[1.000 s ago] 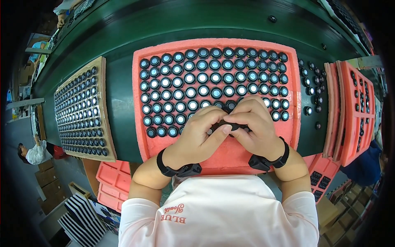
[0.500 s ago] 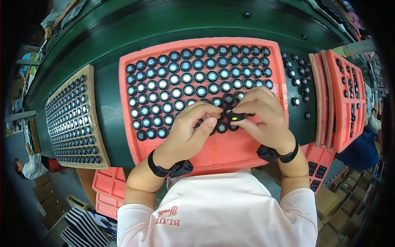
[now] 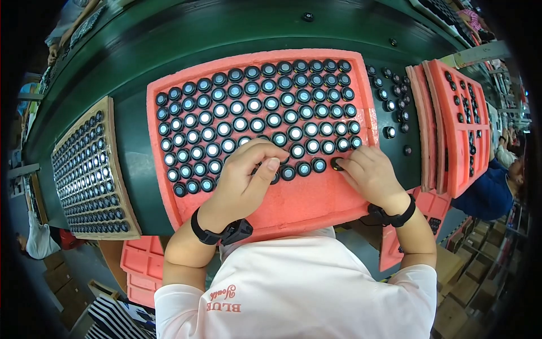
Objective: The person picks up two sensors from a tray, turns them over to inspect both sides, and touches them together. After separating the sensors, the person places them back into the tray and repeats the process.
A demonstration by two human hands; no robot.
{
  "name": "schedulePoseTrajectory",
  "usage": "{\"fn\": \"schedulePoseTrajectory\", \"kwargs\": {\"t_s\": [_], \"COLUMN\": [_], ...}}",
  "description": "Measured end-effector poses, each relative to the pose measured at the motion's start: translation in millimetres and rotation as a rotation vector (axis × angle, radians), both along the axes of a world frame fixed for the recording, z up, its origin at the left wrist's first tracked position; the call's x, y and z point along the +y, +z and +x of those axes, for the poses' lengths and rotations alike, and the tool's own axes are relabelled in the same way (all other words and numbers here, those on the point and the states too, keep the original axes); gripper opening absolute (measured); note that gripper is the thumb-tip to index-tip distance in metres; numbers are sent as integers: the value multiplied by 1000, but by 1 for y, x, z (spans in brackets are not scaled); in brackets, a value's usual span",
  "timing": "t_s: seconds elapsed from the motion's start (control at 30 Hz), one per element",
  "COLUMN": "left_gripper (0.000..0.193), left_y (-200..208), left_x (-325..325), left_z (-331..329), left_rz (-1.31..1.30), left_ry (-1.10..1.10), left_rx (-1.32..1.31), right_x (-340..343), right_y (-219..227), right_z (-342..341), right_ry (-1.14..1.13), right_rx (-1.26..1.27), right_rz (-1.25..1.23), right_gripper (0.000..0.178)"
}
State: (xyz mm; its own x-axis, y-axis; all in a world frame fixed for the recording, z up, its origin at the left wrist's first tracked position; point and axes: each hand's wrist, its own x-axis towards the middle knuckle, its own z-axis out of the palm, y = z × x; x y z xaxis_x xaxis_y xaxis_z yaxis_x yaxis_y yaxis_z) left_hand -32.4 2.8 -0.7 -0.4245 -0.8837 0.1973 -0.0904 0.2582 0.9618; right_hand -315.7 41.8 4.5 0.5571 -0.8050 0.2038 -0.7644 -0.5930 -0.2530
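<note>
A shallow pink foam tray lies in front of me, with rows of small round black devices that have pale, shiny round faces. My right hand pinches a black round device at the right end of the front row. Its face is mostly covered by my fingers. My left hand hovers over the middle front rows, fingers curled, thumb and forefinger a little apart, with nothing visible between them. It hides several devices beneath it.
A second full tray of devices stands to the left. Loose black devices lie on the green belt at right, beside upright pink foam trays. Another device sits at the far side. A person in blue is at right.
My right hand has moved away from my left, rightward to the front row's end, with the black device turned in its fingers. My left hand keeps its curled pose. The view has shifted slightly.
</note>
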Motion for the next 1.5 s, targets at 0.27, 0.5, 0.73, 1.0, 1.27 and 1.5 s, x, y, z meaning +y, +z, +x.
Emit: {"fn": "schedulePoseTrajectory", "kwargs": {"t_s": [0.27,0.5,0.73,1.0,1.27,1.5], "left_gripper": [21,19,23,29,23,30], "left_y": [2,13,52,65,53,9], "left_x": [0,-1,-31,-177,-282,-322], "left_z": [-1,-4,1,-7,-41,-70], "left_rz": [-26,-52,-23,-205,-474,-443], "left_ry": [-11,-40,-101,54,56,-45], "left_rx": [-27,-43,-112,-422,-931,-1110], "right_x": [7,-4,-53,-180,-269,-297], "right_y": [-7,6,42,43,4,-27], "right_z": [-3,3,-44,-127,-147,-142], "right_ry": [37,16,-187,-639,-566,-546], "right_rx": [44,-10,-8,-35,91,189], "right_rz": [6,99,26,206,75,148], "right_gripper": [22,21,20,20,23,33]}}
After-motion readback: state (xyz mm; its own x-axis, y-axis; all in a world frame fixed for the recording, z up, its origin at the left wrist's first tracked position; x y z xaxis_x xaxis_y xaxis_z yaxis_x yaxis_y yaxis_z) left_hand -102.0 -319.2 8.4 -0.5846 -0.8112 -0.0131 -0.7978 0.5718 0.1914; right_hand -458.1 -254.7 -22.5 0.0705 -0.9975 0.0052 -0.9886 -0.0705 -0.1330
